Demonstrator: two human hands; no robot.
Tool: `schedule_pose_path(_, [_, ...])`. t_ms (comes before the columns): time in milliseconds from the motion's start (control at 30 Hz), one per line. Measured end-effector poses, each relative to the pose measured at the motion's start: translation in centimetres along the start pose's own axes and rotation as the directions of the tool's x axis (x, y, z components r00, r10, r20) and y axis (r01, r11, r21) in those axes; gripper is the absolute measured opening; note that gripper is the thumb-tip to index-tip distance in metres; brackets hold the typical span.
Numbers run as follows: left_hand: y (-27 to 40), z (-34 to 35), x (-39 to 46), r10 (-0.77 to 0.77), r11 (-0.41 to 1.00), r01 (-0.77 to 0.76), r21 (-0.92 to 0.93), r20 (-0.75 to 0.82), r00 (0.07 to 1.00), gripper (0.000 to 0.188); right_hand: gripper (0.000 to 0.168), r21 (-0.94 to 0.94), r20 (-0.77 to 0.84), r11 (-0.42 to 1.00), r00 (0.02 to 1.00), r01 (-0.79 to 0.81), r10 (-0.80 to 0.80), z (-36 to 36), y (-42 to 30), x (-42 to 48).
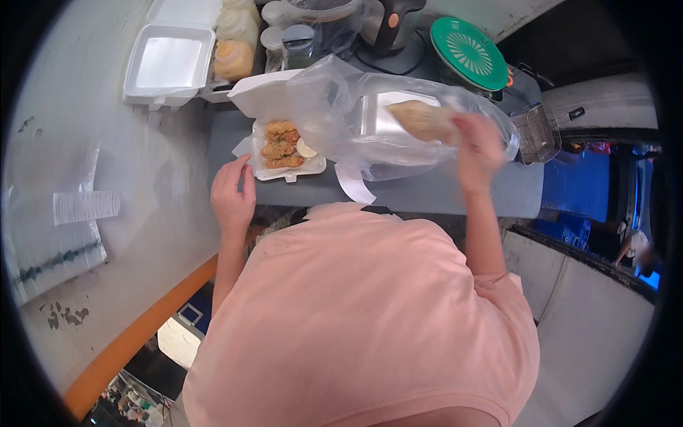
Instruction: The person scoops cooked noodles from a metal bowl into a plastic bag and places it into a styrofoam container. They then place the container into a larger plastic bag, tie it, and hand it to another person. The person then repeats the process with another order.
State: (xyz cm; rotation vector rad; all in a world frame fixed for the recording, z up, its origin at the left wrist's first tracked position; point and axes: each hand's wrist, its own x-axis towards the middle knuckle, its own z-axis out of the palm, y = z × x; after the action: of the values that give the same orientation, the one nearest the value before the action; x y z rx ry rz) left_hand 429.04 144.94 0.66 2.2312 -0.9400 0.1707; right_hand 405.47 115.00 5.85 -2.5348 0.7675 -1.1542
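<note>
My left hand (235, 192) is at the left front corner of an opened white foam takeout box (315, 169), fingers slightly bent, with nothing in it. Several pieces of breaded fried food (281, 144) lie in that box beside a small cup of pale sauce (306, 149). My right hand (480, 147), blurred, grips a light brown item (421, 120), possibly a paper packet, above a clear plastic bag (411, 160). Part of another white foam container (378, 115) shows at the bag, beneath the brown item. A white paper strip (354, 183) lies at the counter's front edge.
Another opened foam box (169, 61), squeeze bottles (233, 58) and lidded jars (299, 45) stand at the back left. An electric kettle (392, 26), a green lid (470, 53) and a wire fryer basket (536, 133) are towards the right. A distant person (637, 248) is at far right.
</note>
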Motion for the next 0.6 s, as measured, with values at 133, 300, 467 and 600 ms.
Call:
schedule_pose_path(133, [-2.1,0.4,-2.0,-0.16,0.987,0.154,0.056,0.126,0.979,0.017,0.016,0.336,-0.501,0.912,0.775,-0.236,0.385,-9.5,-0.8,2.2])
schedule_pose_path(300, [-4.6,4.1,-5.9,-0.455,0.88,0.474,0.038,0.354,0.817,0.02,0.014,0.112,-0.522,0.941,0.787,-0.319,0.329,-20.3,4.7,-0.6])
schedule_pose_path(467, [-7.8,7.9,-9.5,-0.567,0.671,0.733,-0.113,0.558,0.606,0.025,0.015,-0.417,-0.233,0.799,0.901,-0.433,0.367,-15.4,9.5,-6.2])
schedule_pose_path(600, [-9.4,9.0,-10.5,-0.536,0.663,0.732,-0.161,0.581,0.613,0.025,0.015,-0.305,-0.229,0.736,0.796,-0.605,0.56,-9.5,18.0,-13.4])
